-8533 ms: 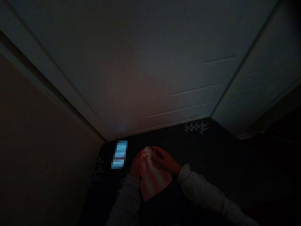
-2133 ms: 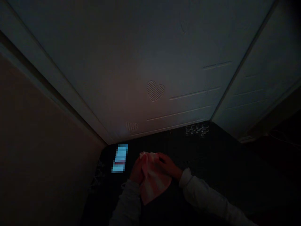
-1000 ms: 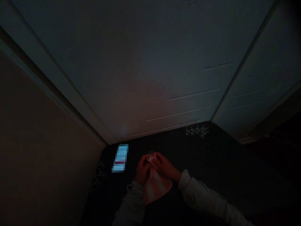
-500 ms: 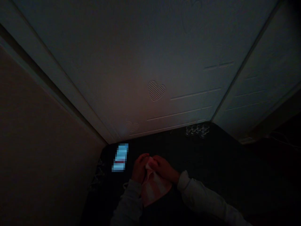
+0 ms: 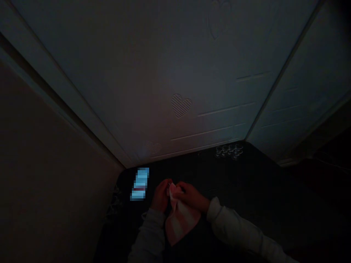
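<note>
A pink-and-white striped cloth (image 5: pixel 182 221) hangs from my hands low in the middle of the dark view. My right hand (image 5: pixel 192 195) pinches its bunched upper end, thumb and fingers pressed into the fabric. On the other side, my left hand (image 5: pixel 161 197) is curled closed against the top of the cloth. A small glint shows at its fingertips, but what it grips is too dark to make out. The loose end of the cloth spreads down toward me over the black tabletop (image 5: pixel 219 190).
A lit phone (image 5: pixel 139 184), its screen blurred, lies left of my hands. Several small stemmed clear glasses (image 5: pixel 229 150) stand at the back right by the white panel (image 5: pixel 137 91) with embossed hearts. More glassy shapes (image 5: pixel 113 201) line the left edge, barely visible.
My hands have drawn slightly apart at the top of the cloth, and the right fingers have shifted on it. A glint now shows by my left fingertips. The cloth hangs a little lower.
</note>
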